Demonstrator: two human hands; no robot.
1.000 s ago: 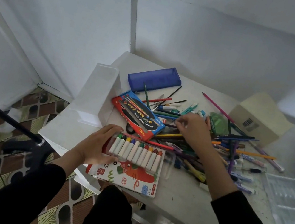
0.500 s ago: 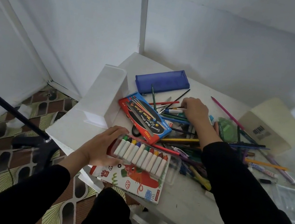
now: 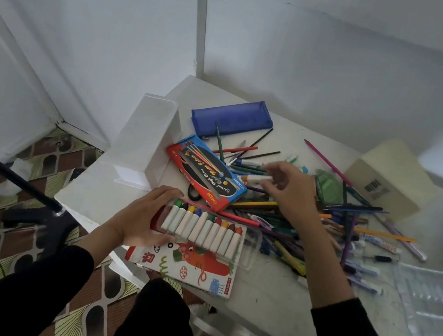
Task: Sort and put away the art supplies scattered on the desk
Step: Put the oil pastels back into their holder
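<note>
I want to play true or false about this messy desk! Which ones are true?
1. The right hand pinches a white crayon in its fingers. True.
2. The blue pencil case lies on the floor. False: it lies on the desk.
3. The left hand holds the crayon case. True.
4. The crayon case is empty. False: crayons lie in it in a row.

glossy clear plastic crayon case [image 3: 247,249], matt blue pencil pouch [image 3: 232,118] perhaps cloth, glossy card paint box [image 3: 206,177], matt cardboard box [image 3: 390,179]
</note>
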